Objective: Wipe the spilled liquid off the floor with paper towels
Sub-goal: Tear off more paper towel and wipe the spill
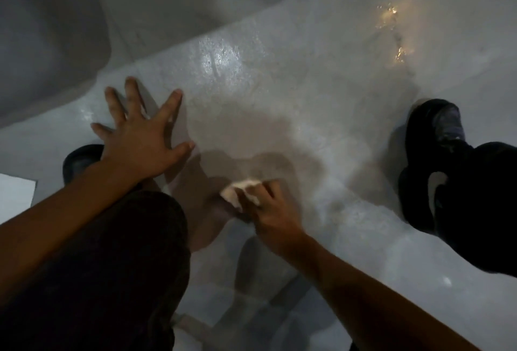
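I am crouched over a pale, glossy floor (321, 132). My right hand (270, 209) grips a crumpled white paper towel (237, 191) and holds it down on the floor near the middle of the view. My left hand (140, 132) is spread flat with straight fingers, above or on the floor to the left; I cannot tell whether it touches. Wet, glistening liquid (391, 34) shines at the upper right, and a wet sheen (221, 56) shows ahead of my left hand.
My right foot in a dark shoe (428, 160) stands at the right, my left shoe (81, 160) at the left behind my wrist. My dark-clad knee (112, 266) fills the lower left. A white sheet (14, 194) lies at the left edge. Grey furniture bases (47, 42) rise at the back.
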`<state>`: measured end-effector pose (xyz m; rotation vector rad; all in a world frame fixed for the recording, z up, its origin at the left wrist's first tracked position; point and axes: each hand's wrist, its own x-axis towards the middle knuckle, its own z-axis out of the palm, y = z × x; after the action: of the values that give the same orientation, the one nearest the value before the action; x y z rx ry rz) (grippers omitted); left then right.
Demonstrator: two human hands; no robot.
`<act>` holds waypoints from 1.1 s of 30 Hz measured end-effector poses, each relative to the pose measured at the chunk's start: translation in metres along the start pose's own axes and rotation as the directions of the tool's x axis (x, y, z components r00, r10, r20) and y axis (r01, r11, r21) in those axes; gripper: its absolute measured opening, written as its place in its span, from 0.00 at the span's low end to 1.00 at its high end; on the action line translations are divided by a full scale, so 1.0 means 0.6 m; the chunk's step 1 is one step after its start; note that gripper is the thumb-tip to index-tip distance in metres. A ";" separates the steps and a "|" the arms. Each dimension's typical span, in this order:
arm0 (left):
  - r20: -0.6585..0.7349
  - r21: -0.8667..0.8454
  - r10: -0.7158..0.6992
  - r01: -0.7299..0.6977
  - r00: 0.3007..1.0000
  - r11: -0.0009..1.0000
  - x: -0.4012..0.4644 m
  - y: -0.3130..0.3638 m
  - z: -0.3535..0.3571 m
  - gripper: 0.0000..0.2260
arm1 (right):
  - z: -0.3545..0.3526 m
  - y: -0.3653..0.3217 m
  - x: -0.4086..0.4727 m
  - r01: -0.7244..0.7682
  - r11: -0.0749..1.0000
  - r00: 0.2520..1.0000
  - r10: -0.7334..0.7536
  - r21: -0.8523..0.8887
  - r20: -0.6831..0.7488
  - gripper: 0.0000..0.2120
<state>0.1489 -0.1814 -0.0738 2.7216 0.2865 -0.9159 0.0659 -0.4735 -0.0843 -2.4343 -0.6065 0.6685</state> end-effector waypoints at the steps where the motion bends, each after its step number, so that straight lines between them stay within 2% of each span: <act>1: -0.003 -0.008 -0.004 0.004 1.000 1.000 0.002 0.000 0.001 0.45 | -0.021 0.031 -0.017 -0.006 0.999 1.000 0.006 0.034 0.008 0.13; 2: -0.002 -0.015 -0.003 0.003 1.000 1.000 0.002 0.000 0.004 0.45 | -0.045 0.070 -0.025 -0.067 0.998 0.996 0.068 0.021 -0.054 0.12; 3: -0.008 -0.015 -0.003 0.003 1.000 1.000 0.004 0.000 0.006 0.44 | -0.078 0.105 -0.010 -0.149 0.985 0.973 0.130 -0.086 -0.191 0.09; 4: -0.014 -0.008 -0.005 0.005 1.000 1.000 0.005 -0.001 0.006 0.44 | -0.109 0.140 0.020 -0.292 0.943 0.925 0.235 -0.161 -0.300 0.05; 5: -0.017 0.003 -0.007 0.007 1.000 1.000 0.005 -0.002 0.006 0.44 | -0.140 0.168 0.058 -0.430 0.889 0.844 0.335 -0.157 -0.419 0.02; 7: -0.011 0.016 -0.012 0.013 1.000 1.000 0.004 -0.001 0.008 0.44 | -0.184 0.182 0.150 -0.620 0.784 0.676 0.543 0.013 -0.499 0.15; 8: -0.011 0.017 -0.011 0.012 1.000 1.000 0.004 -0.001 0.007 0.44 | -0.186 0.165 0.194 -0.625 0.780 0.649 0.536 0.022 -0.540 0.17; 9: -0.009 0.018 -0.012 0.012 1.000 1.000 0.003 0.000 0.006 0.44 | -0.182 0.136 0.233 -0.596 0.803 0.670 0.494 -0.005 -0.554 0.16; 10: -0.008 0.017 -0.017 0.017 1.000 1.000 0.003 -0.001 0.005 0.43 | -0.162 0.102 0.256 -0.509 0.852 0.761 0.377 -0.124 -0.529 0.16; 11: -0.005 0.013 -0.023 0.023 1.000 1.000 0.004 0.001 0.005 0.43 | -0.128 0.077 0.263 -0.353 0.892 0.875 0.208 -0.283 -0.437 0.18; 12: -0.002 0.004 -0.028 0.028 1.000 1.000 0.004 0.003 0.005 0.43 | -0.102 0.053 0.249 -0.175 0.903 0.958 0.063 -0.392 -0.281 0.22; 13: 0.000 -0.005 -0.035 0.035 0.999 0.999 0.005 0.003 0.005 0.43 | -0.084 0.044 0.224 -0.020 0.894 0.992 -0.039 -0.447 -0.123 0.26; 14: 0.000 -0.012 -0.041 0.041 0.999 0.999 0.006 0.004 0.004 0.44 | -0.085 0.052 0.194 0.060 0.885 0.996 -0.081 -0.461 -0.025 0.29; 16: 0.002 -0.021 -0.053 0.053 0.999 0.998 0.009 0.005 0.003 0.44 | -0.118 0.103 0.144 0.056 0.893 0.998 -0.057 -0.446 0.010 0.33; 17: 0.005 -0.024 -0.055 0.055 0.998 0.998 0.010 0.006 0.003 0.44 | -0.142 0.138 0.123 -0.004 0.892 1.000 -0.006 -0.452 -0.020 0.34; 19: -0.003 -0.026 -0.058 0.058 0.998 0.998 0.010 0.008 0.006 0.44 | -0.198 0.218 0.110 -0.236 0.843 0.971 0.190 -0.483 -0.142 0.36; 20: -0.015 -0.021 -0.059 0.059 0.998 0.998 0.011 0.008 0.007 0.44 | -0.231 0.260 0.120 -0.383 0.795 0.923 0.311 -0.470 -0.225 0.37; 22: -0.021 -0.016 -0.058 0.058 0.998 0.998 0.011 0.003 0.012 0.44 | -0.296 0.306 0.169 -0.626 0.688 0.779 0.527 -0.366 -0.341 0.44; 24: -0.018 -0.025 -0.047 0.047 0.999 0.999 0.014 -0.002 0.015 0.44 | -0.341 0.311 0.246 -0.748 0.645 0.650 0.663 -0.159 -0.372 0.49; 25: -0.020 -0.028 -0.046 0.046 0.999 0.999 0.016 -0.004 0.015 0.44 | -0.351 0.300 0.288 -0.750 0.652 0.640 0.671 -0.113 -0.375 0.49; 26: -0.022 -0.029 -0.049 0.049 0.999 0.998 0.017 -0.004 0.014 0.44 | -0.348 0.281 0.324 -0.726 0.676 0.666 0.644 -0.125 -0.377 0.49; 27: -0.022 -0.026 -0.050 0.049 0.999 0.998 0.018 -0.002 0.013 0.45 | -0.336 0.256 0.351 -0.668 0.720 0.730 0.586 -0.187 -0.352 0.49; 29: -0.016 -0.022 -0.051 0.051 0.999 0.998 0.021 0.003 0.008 0.47 | -0.296 0.202 0.352 -0.441 0.814 0.895 0.372 -0.377 -0.245 0.47; 30: -0.012 -0.015 -0.051 0.051 0.999 0.999 0.021 0.005 0.008 0.48 | -0.277 0.185 0.324 -0.300 0.840 0.954 0.253 -0.453 -0.161 0.46; 32: -0.001 -0.007 -0.072 0.072 0.997 0.997 0.023 0.010 0.006 0.50 | -0.255 0.189 0.239 -0.093 0.852 0.995 0.095 -0.516 -0.021 0.43; 33: 0.013 -0.008 -0.086 0.086 0.996 0.996 0.022 0.013 0.002 0.50 | -0.260 0.209 0.200 -0.054 0.843 0.997 0.072 -0.536 0.012 0.41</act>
<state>0.1609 -0.1880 -0.0816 2.7134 0.4071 -0.9512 0.2816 -0.5615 -0.0843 -2.9781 -0.8186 0.6253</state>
